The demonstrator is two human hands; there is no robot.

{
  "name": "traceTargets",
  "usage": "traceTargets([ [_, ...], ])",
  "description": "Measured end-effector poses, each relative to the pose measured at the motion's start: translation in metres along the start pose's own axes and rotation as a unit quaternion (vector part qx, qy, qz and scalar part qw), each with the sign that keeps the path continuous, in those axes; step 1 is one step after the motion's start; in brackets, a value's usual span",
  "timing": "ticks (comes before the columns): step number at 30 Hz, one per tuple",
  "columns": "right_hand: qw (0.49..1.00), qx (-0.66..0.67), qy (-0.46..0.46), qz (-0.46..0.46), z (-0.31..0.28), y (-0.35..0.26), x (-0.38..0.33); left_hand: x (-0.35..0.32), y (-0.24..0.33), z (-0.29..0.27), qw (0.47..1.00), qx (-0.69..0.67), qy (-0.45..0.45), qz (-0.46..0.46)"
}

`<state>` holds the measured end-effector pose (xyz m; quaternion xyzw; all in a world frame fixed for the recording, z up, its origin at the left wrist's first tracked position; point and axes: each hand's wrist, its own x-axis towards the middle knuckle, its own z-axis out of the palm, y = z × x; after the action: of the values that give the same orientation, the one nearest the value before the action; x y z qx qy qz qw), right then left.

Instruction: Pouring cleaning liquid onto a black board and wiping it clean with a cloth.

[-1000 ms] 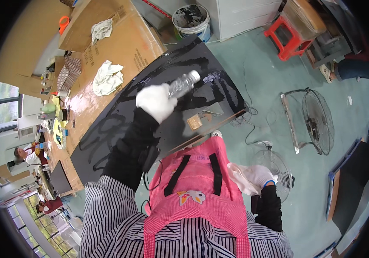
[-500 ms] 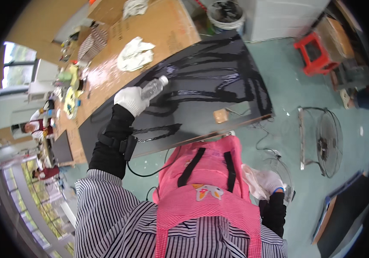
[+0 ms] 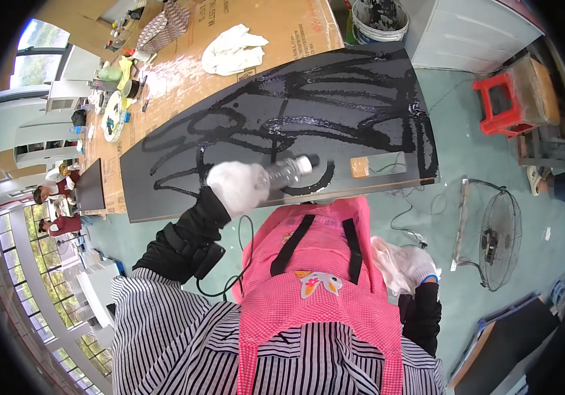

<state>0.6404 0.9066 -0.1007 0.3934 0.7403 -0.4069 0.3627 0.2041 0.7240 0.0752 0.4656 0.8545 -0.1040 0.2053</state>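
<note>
In a white glove, my left hand [image 3: 237, 187] is wrapped round a clear plastic bottle [image 3: 285, 174] with a white cap end, held tilted just over the dark panel [image 3: 183, 174]. Wet black streaks [image 3: 322, 125] of liquid loop across much of that panel. My right hand [image 3: 418, 264], gloved too, hangs low at my right side with a pale cloth [image 3: 391, 268] bunched in it. On the panel's near right part lies a small brown block [image 3: 360, 167] beside a greyish flat piece [image 3: 388, 164].
Cardboard [image 3: 282, 33] covers the table behind the panel, with a white rag [image 3: 233, 51] on it. A bucket [image 3: 380, 18] stands past the far edge. Rightward are a red stool [image 3: 498, 104] and a fan [image 3: 496, 237]. Two people [image 3: 58, 225] are at the far left.
My left hand has moved right and nearer to me with the bottle. More black streaks show on the panel's left and middle. My right hand still holds the cloth.
</note>
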Motion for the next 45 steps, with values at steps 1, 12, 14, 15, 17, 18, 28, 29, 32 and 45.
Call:
traceTargets([
  [1,1.000,-0.004,0.000,-0.001,-0.001,0.000,0.001,0.004,-0.010,-0.002,1.000,0.016,-0.005,-0.012],
  [12,0.999,-0.039,-0.035,0.008,0.013,-0.001,0.001,0.005,-0.006,-0.016,0.995,0.043,-0.088,0.029],
  [14,0.998,-0.044,-0.040,0.001,0.017,0.003,0.012,0.028,-0.013,-0.003,0.997,0.054,-0.008,0.060],
  [15,0.999,-0.036,-0.032,-0.004,0.018,0.005,0.015,0.039,-0.010,-0.012,0.999,0.039,-0.010,0.009],
  [17,0.999,-0.030,-0.023,-0.009,0.016,0.004,0.015,0.060,-0.021,-0.012,0.998,0.045,0.013,-0.036],
  [18,1.000,-0.027,-0.012,-0.006,0.010,0.002,0.010,0.065,-0.028,-0.014,0.998,0.045,0.023,-0.048],
  [28,0.994,-0.078,-0.022,0.077,0.019,-0.056,-0.012,0.047,-0.176,-0.011,0.980,0.079,0.033,-0.182],
  [29,0.993,-0.079,-0.031,0.083,0.022,-0.071,-0.013,0.043,-0.179,-0.009,0.990,0.041,0.022,-0.134],
  [32,0.990,-0.098,-0.051,0.083,0.035,-0.123,-0.009,0.014,-0.164,0.003,0.995,-0.037,0.087,-0.005],
  [45,0.966,-0.231,-0.095,0.067,0.092,-0.318,0.001,-0.047,-0.444,0.048,0.970,0.025,0.074,-0.230],
])
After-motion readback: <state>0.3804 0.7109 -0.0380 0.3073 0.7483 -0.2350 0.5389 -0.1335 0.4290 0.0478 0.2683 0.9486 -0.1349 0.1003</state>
